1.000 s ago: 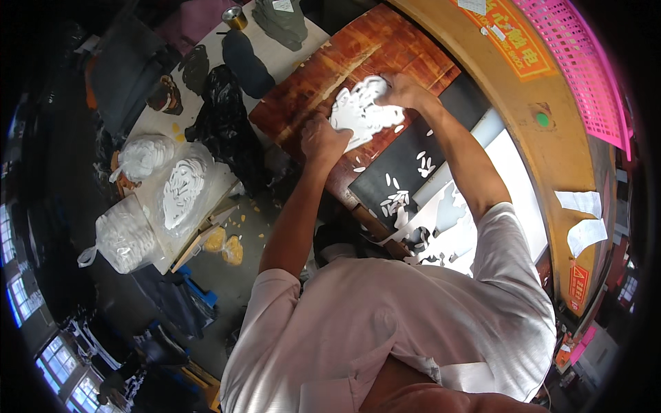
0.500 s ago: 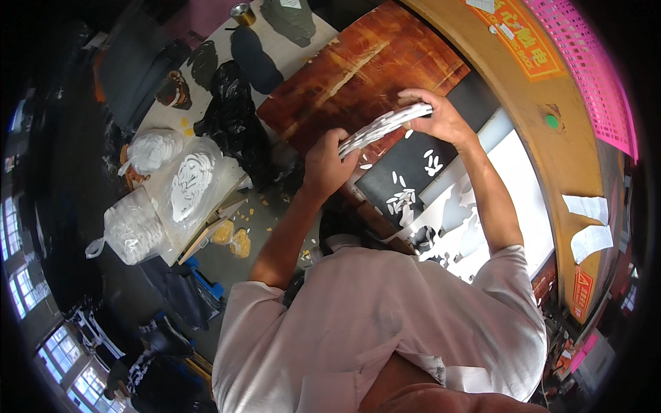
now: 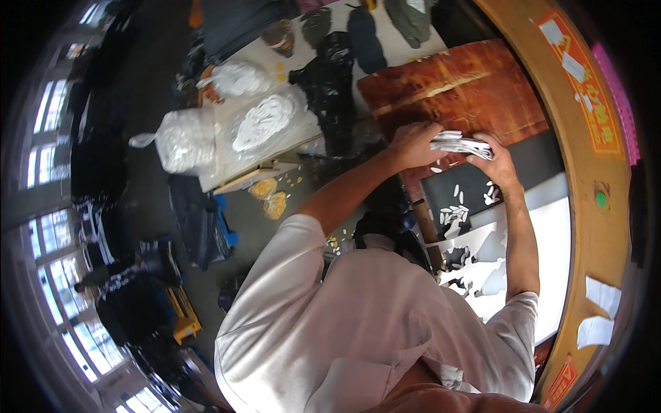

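Between my two hands is a compact stack of thin white cut pieces (image 3: 460, 144), held over the near edge of a reddish-brown marbled board. My left hand (image 3: 415, 146) closes round the stack's left end. The right end is gripped by my right hand (image 3: 497, 167), its thumb and fingers on either side. Loose white oval pieces (image 3: 453, 215) lie below on a black work surface (image 3: 530, 158). To the right of them spreads a white sheet (image 3: 547, 237) with cut-out gaps. What the fingertips do behind the stack is hidden.
The marbled board (image 3: 454, 86) lies beyond my hands. A mustard-coloured machine beam (image 3: 585, 234) with a green button (image 3: 601, 199) borders the right. At left, a table holds a clear bag of white pieces (image 3: 265, 122), another full bag (image 3: 184, 141) and a crumpled black bag (image 3: 334, 89).
The view has turned, so the scene sits differently in the picture. My hands have come closer together, and the stack, earlier fanned out long and slanting, is now shorter and nearly level.
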`<state>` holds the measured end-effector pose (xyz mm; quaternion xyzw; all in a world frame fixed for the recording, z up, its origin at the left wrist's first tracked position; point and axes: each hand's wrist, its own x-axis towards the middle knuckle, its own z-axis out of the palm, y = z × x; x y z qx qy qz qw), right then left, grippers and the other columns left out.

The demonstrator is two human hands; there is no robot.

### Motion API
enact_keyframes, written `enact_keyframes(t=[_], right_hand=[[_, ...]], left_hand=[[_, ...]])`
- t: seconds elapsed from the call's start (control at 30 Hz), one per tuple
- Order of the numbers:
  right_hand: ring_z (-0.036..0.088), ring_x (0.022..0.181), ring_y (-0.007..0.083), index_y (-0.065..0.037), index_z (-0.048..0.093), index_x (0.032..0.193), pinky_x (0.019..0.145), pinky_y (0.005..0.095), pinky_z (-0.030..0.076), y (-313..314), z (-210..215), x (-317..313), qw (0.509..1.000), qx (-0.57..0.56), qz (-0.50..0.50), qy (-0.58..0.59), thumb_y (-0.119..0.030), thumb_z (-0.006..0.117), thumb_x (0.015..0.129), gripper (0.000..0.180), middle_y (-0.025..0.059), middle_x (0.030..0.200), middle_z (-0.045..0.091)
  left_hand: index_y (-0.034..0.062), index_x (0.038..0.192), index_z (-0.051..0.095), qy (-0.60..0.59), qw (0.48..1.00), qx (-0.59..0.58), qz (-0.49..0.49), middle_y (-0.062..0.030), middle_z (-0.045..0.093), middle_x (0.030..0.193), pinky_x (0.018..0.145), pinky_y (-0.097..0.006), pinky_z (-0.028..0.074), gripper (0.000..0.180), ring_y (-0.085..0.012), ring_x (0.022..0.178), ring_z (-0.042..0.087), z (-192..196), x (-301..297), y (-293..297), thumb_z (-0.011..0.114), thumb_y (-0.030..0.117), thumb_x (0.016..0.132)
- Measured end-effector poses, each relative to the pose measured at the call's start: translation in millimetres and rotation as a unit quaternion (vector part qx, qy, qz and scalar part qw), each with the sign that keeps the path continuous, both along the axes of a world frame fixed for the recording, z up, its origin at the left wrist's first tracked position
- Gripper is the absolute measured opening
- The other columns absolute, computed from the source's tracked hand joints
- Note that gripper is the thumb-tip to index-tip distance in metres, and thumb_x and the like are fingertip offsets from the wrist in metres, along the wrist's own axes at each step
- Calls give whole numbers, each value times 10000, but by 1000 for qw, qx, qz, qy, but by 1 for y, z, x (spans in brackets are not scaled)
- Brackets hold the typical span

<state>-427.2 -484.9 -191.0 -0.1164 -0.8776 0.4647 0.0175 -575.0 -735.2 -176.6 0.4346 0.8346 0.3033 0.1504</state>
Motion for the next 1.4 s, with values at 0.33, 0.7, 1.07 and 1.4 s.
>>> enact_keyframes(t=[0.33, 0.7, 1.07, 1.4], right_hand=[[693, 1033, 160, -34, 709, 1297, 964, 329, 534, -18, -15, 1, 995, 22, 27, 89, -232, 887, 875, 499, 65, 1067, 769], [708, 1014, 145, -56, 642, 1399, 879, 302, 599, -122, -1, -66, 944, -316, -92, -29, -185, 837, 963, 495, 74, 1175, 748], [668, 1028, 95, -24, 648, 1411, 897, 274, 567, -362, -38, -261, 930, -347, 24, -117, -183, 786, 1012, 452, 33, 1188, 731], [650, 1190, 168, -43, 551, 1527, 1043, 346, 526, -248, 46, -182, 956, -267, -48, -109, -27, 822, 917, 667, 62, 1279, 716]], left_hand=[[76, 1175, 724, 42, 986, 130, 92, -159, 776, 1113, 902, -447, 594, 544, -338, 1043, 756, -32, 12, -31, 914, 393, 776], [-94, 1430, 575, -408, 909, 58, 59, -204, 714, 1277, 984, -347, 536, 785, -229, 1157, 683, -14, -50, -160, 871, 380, 877], [-9, 1449, 574, -448, 857, 67, 247, -91, 727, 1135, 895, -342, 529, 538, -138, 994, 652, 6, -134, -418, 650, 341, 1048], [-41, 1424, 585, -345, 929, 88, 100, -187, 713, 1297, 1031, -363, 514, 506, -225, 1204, 666, -11, -147, -281, 713, 219, 1009]])
